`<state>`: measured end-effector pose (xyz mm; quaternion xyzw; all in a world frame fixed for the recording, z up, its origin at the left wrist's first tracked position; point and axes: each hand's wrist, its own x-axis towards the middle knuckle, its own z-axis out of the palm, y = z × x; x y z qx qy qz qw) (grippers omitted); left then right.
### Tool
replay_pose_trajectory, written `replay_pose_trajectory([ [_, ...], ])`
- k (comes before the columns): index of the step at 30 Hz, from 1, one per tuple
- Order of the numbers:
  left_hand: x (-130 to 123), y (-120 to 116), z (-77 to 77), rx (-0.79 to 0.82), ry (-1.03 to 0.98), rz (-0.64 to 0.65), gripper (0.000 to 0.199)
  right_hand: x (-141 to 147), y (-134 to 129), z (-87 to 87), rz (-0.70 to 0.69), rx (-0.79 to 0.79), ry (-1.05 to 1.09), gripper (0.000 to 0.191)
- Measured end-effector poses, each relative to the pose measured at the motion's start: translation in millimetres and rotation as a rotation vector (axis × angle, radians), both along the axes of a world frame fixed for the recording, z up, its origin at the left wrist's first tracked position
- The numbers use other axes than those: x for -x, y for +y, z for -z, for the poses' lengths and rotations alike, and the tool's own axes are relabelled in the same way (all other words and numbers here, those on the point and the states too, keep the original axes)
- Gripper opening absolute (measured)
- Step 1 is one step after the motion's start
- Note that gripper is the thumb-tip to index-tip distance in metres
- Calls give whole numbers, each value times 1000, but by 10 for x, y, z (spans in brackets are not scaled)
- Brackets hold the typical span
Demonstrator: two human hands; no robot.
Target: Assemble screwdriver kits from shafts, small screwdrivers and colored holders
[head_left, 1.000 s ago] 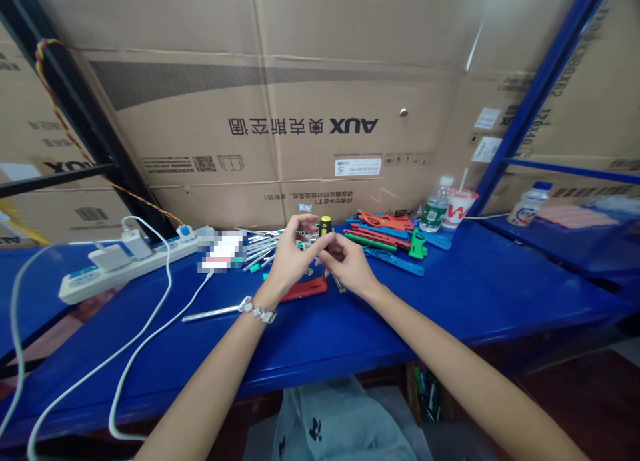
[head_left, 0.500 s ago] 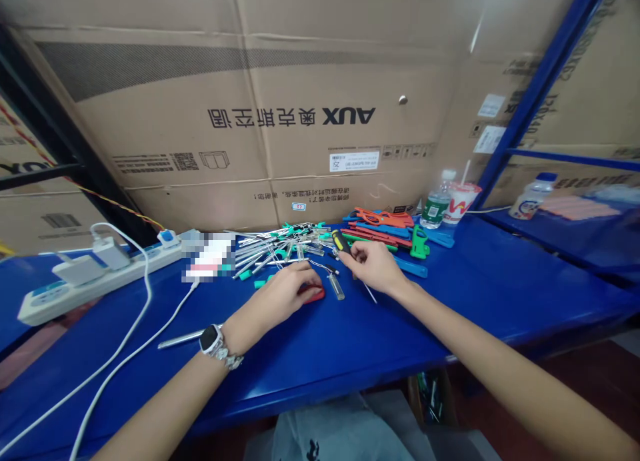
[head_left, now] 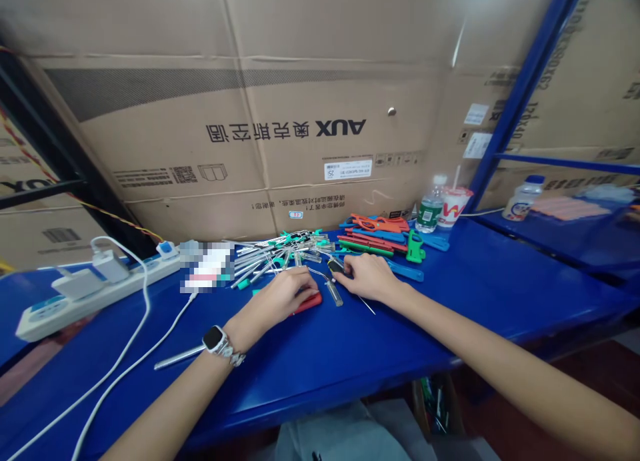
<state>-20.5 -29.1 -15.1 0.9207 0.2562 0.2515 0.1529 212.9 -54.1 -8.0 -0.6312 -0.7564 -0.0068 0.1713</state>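
Observation:
My left hand [head_left: 286, 292] has its fingers closed on a red piece [head_left: 309, 304] low over the blue table. To its right, my right hand [head_left: 367, 276] grips a yellow-and-black handled tool [head_left: 336, 266]; a thin metal shaft [head_left: 367, 306] shows below that hand. Between the hands lies a small clear plastic piece [head_left: 333, 293]. Just behind them spreads a pile of metal rods with green ends [head_left: 265, 256]. Red, blue and orange plastic parts [head_left: 380, 234] are heaped behind my right hand, with a green part [head_left: 415, 246] beside them.
A power strip [head_left: 45, 316] with white plugs and cables runs along the left. One metal rod [head_left: 177, 358] lies by my left wrist. At the back right stand a water bottle [head_left: 428, 211], a cup [head_left: 453, 208] and a blue-capped bottle [head_left: 523, 200]. A large cardboard sheet [head_left: 300, 94] rises behind.
The yellow-and-black tool has tipped lower in my right hand. My left hand has shifted slightly, and more of the red piece shows. The whole view has moved a little.

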Motion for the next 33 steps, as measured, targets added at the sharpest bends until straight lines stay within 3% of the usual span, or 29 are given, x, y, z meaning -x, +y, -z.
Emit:
replay_pose_trajectory([
  [2, 0, -7, -10, 6, -3, -19, 17, 29, -48, -23, -24, -71, 61, 24],
  [5, 0, -21, -54, 21, -44, -52, 15, 124, -115, -33, -192, -138, 141, 18],
  [10, 18, -49, -181, 39, -182, -139, 16, 288, -69, 25, -505, -37, 227, 31],
  [14, 26, -76, -271, 112, -264, -190, 18, 314, 35, 60, -518, 100, 394, 31],
  [22, -64, -105, -456, 266, -375, -230, 19, 405, 46, 71, -624, 342, 1163, 35],
  [26, -24, -41, -526, 234, -362, -249, 26, 456, 25, 27, -627, 494, 1384, 36],
  [29, 51, 35, -472, 176, -328, -266, 25, 463, 44, -16, -592, 511, 1443, 36],
  [33, 82, 71, -277, 111, -299, -262, 26, 501, 66, -32, -522, 519, 1498, 35],
])
